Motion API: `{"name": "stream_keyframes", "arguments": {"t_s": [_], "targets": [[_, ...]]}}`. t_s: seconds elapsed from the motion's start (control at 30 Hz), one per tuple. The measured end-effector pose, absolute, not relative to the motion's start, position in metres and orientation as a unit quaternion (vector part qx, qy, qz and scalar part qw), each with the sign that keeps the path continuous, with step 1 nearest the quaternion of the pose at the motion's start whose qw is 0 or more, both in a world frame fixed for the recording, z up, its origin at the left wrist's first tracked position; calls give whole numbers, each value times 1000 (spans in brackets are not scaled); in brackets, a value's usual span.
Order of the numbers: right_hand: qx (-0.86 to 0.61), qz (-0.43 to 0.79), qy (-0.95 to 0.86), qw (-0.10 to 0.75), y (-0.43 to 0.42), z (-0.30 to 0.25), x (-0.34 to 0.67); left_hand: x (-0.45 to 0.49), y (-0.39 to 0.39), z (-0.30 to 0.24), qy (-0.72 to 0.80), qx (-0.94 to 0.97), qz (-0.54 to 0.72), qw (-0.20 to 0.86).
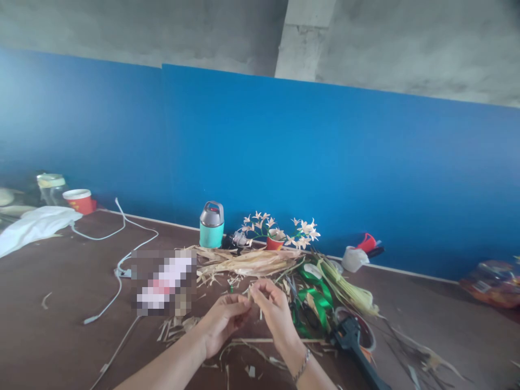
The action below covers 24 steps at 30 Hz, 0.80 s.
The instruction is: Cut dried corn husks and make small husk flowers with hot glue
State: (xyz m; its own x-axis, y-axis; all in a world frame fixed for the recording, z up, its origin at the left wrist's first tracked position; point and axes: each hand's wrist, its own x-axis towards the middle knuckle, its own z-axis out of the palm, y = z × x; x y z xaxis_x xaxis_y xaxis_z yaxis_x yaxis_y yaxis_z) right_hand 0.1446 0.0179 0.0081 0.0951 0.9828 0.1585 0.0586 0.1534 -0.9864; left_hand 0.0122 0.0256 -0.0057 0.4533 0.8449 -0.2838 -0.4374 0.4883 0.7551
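Observation:
My left hand and my right hand meet above the table, fingertips pinched close together. Between them is a small pale strip of dried husk, mostly covered by the fingers. Just beyond the hands lies a pile of long dried husks. Husk scraps are scattered around and below both hands. To the right of my right hand are a loop of green ribbon and scissors, partly buried among it.
Pale handmade flowers stand in a red cup by the blue partition. A teal flask is to their left. A black-handled tool overlaps a tape roll at right. White cables trail at left.

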Motion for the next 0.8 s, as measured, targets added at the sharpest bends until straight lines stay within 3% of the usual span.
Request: {"name": "stream_keyframes", "arguments": {"t_s": [0.8], "targets": [[-517,363,-544,552,18,9,148,15,23,-2,391,383,440,712]]}}
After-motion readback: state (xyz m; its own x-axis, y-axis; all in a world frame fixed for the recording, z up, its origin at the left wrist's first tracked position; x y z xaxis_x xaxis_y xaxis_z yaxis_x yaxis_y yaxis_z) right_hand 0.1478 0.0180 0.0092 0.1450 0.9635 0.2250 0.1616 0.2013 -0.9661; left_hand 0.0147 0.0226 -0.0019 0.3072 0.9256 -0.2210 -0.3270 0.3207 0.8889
